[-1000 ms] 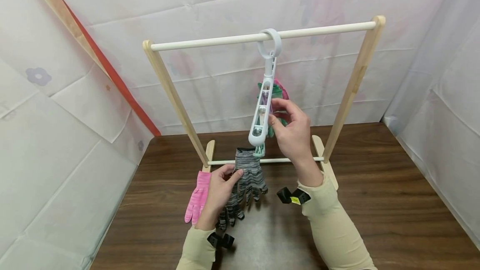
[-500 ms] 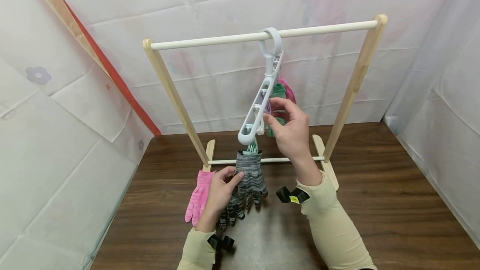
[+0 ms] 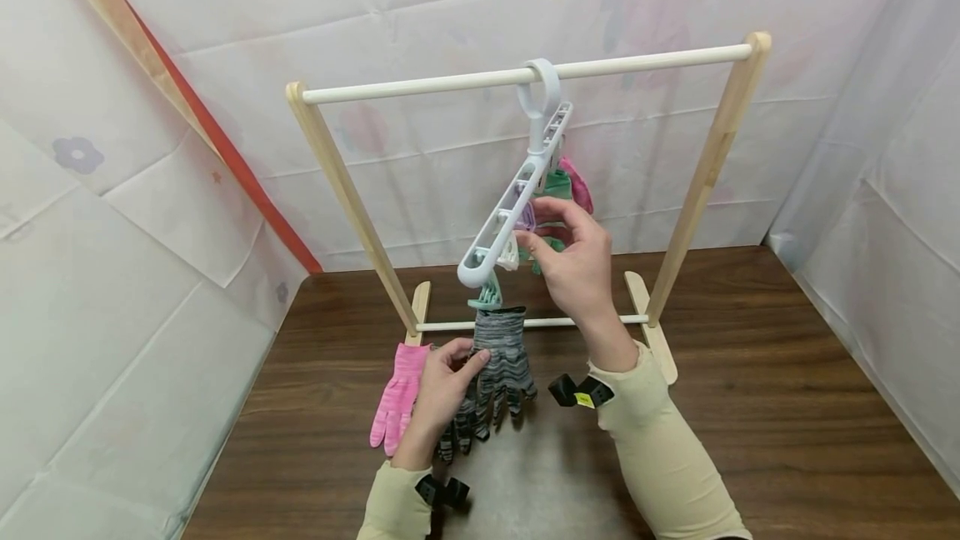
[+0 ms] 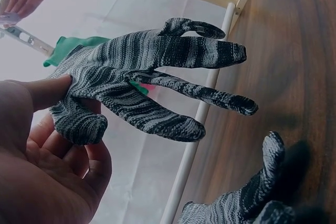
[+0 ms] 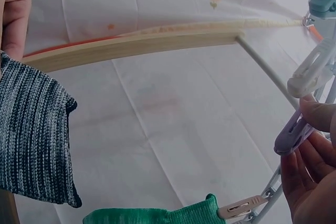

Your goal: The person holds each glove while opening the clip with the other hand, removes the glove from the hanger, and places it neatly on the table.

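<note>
My left hand [image 3: 444,386] pinches a grey-and-black knit glove [image 3: 504,344] between thumb and fingers; its fingers dangle downward, with the cuff just below the mint clip [image 3: 487,294]. In the right wrist view, my right hand [image 5: 314,166] pinches a purple clip [image 5: 291,136] on the white clip hanger [image 3: 510,205]. Beside that clip hangs a white clip [image 5: 310,72]. A matching grey-and-black glove [image 4: 236,200] lies on the table, partly hidden by my left hand in the head view. Left of it lies a pink glove [image 3: 397,398].
The hanger's ring [image 3: 542,86] hooks over the top rod [image 3: 652,61] of a wooden rack [image 3: 708,173]. Green [image 5: 194,213] and pink gloves [image 3: 576,186] hang toward the hanger's far end. White patterned sheets [image 3: 420,15] stand behind the brown table [image 3: 780,373].
The hanger has swung, its near end going left with the mint clip, and my right hand has shifted slightly left. The held glove has moved little; its cuff now sits apart from the mint clip.
</note>
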